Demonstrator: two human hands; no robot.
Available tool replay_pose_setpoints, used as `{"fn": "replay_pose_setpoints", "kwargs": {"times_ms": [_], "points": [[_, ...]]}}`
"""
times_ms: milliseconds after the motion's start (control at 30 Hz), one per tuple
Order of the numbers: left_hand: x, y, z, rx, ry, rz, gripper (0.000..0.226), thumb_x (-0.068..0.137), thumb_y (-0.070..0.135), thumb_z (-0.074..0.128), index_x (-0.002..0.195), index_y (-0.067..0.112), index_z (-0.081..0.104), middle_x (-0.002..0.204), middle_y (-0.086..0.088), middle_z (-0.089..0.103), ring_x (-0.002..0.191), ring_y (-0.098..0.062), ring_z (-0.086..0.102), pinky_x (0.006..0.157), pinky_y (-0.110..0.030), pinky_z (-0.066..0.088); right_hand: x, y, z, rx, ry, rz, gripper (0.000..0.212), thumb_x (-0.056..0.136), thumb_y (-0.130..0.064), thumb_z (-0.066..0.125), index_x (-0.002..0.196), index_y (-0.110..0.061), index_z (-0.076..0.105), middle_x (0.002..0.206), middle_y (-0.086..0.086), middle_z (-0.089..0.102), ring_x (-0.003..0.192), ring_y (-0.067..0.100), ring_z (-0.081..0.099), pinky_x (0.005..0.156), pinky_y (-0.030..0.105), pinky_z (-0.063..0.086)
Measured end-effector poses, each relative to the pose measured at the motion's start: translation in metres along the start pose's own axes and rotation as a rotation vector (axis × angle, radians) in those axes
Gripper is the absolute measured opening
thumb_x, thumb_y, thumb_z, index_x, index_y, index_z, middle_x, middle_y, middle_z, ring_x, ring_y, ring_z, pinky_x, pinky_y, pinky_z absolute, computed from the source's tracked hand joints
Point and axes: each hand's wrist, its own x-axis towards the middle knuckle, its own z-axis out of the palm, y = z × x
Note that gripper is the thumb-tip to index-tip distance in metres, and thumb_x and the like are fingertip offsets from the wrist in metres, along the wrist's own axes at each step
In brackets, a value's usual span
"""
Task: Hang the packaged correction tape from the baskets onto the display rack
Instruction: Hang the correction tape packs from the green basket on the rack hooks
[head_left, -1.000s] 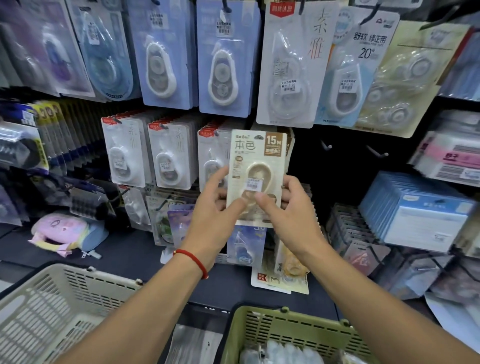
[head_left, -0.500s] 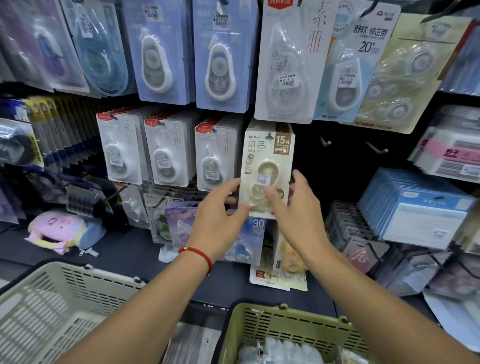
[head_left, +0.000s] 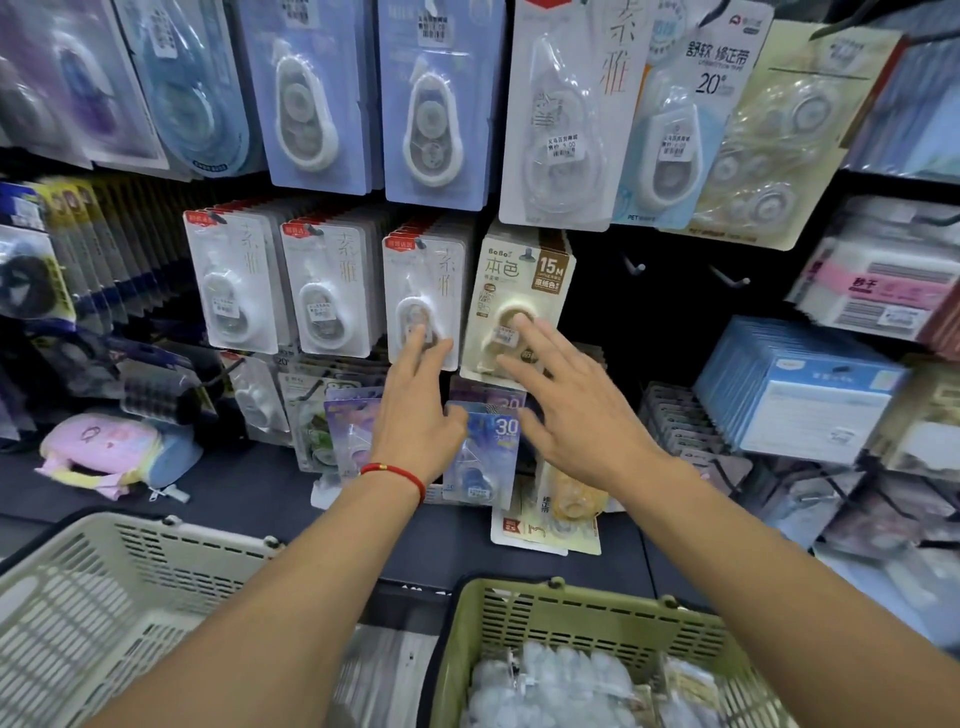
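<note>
The beige correction tape pack (head_left: 517, 306) hangs on a hook of the display rack (head_left: 665, 322), directly above the fingertips of both hands. The right hand (head_left: 576, 410) is spread wide, the fingers straight; its longest fingers reach the lower part of the pack, but I cannot tell if they really touch it. The left hand (head_left: 418, 410), with a red string bracelet (head_left: 395, 475) on the wrist, has also relaxed, straight fingers and holds nothing; its fingertips lie over the white pack (head_left: 423, 301) just left of the beige one. Below the right forearm stands the green basket (head_left: 545, 613) with more packs inside. Below the left forearm is the white basket (head_left: 104, 597).
</note>
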Motion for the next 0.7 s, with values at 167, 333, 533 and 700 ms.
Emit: {"fn": "replay_pose_setpoints", "kwargs": {"times_ms": [167,333,533,700], "points": [[-0.024,0.024,0.004,0.101,-0.131,0.029,0.053,0.091,0.007,0.062,0.143,0.018,0.057,0.143,-0.009,0.054,0.133,-0.032,0.046,0.110,-0.037,0.037,-0.071,0.021,-0.005,0.097,-0.047,0.110,0.041,0.099,-0.019,0.061,0.140,-0.016,0.062,0.162,0.005,0.042,0.147,0.027,0.040,0.111,0.046,0.045],[-0.073,0.052,0.037,0.230,-0.333,0.207,0.045,0.095,0.014,0.059,0.140,0.023,0.058,0.134,-0.004,0.060,0.130,-0.031,0.049,0.104,-0.046,0.046,-0.168,0.055,-0.001,0.194,-0.414,0.486,0.035,0.105,-0.019,0.060,0.137,-0.007,0.064,0.140,0.014,0.062,0.131,0.031,0.056,0.107,0.033,0.039],[-0.177,0.021,0.097,0.274,-0.531,-0.006,0.047,0.093,0.020,0.062,0.140,0.026,0.058,0.141,-0.005,0.058,0.134,-0.031,0.049,0.107,-0.044,0.046,-0.292,0.080,0.043,0.299,-0.615,0.938,0.037,0.107,-0.029,0.057,0.136,-0.006,0.062,0.132,0.017,0.066,0.125,0.034,0.061,0.093,0.037,0.048],[-0.230,-0.056,0.112,0.498,-0.458,-0.311,0.077,0.091,0.037,0.071,0.156,0.018,0.035,0.163,-0.019,0.029,0.145,-0.040,0.033,0.111,-0.052,0.041,-0.375,0.095,0.109,0.399,-0.522,1.227,0.057,0.106,-0.036,0.057,0.146,0.000,0.040,0.137,0.030,0.055,0.125,0.047,0.057,0.100,0.047,0.049]]}}
